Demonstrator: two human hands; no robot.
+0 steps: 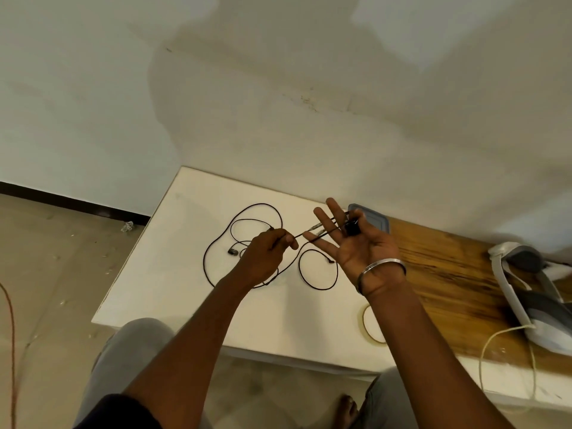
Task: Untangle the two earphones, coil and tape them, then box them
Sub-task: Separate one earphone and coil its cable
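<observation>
A black earphone cable (216, 243) lies in loose loops on the white board (173, 274); an earbud (232, 251) rests inside them. My left hand (266, 255) pinches the cable and holds it taut toward my right hand (353, 243). That hand is raised palm up with straight fingers, cable wound across them, and its thumb presses a small black part (353, 228) against the palm. Another loop (318, 269) lies below my right palm. A ring of tape (373, 325) lies by my right forearm, partly hidden.
A grey-blue lid or box (376, 219) sits behind my right hand against the wall. A white and grey headset (526, 286) with a white cord lies on the wooden tabletop (448, 280) at right. Floor lies to the left.
</observation>
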